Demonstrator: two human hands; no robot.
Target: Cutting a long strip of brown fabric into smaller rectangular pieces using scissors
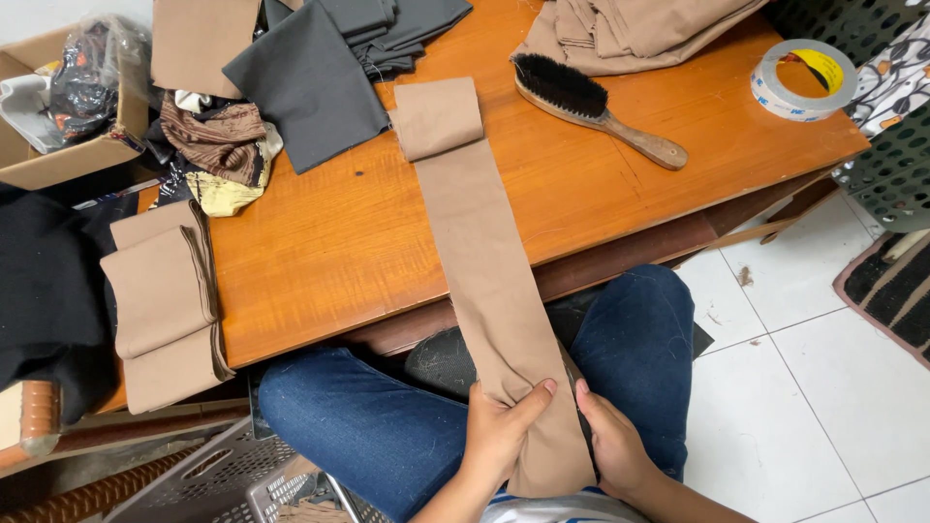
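Two hands hold one long strip of tan woven cloth [484, 281] at its near end, over the lap of the person in blue jeans. The left hand [499, 431] is closed on the strip, the thumb pressing on top and the fingers hidden under it, so the cloth gathers into small folds there. The right hand [612, 446] touches the right edge of the strip with the thumb up; how tightly it grips I cannot tell. From the hands the strip runs up across the edge of the orange wooden bench [320, 242], and its far end lies folded over on the bench top.

I think the main risk is that the strip slides off the bench: most of its length hangs toward the lap, so a pull could drag the folded end over the edge. The gathered folds under the left thumb could also stay as creases.

Just right of the folded end lies a wooden brush with black bristles [591, 107], near enough to be caught by the cloth. Left of it lies dark grey cloth [310, 82]. At the left edge of the bench a stack of folded tan pieces [165, 305] hangs partly over and could fall. A roll of tape [804, 77] rests at the far right corner.
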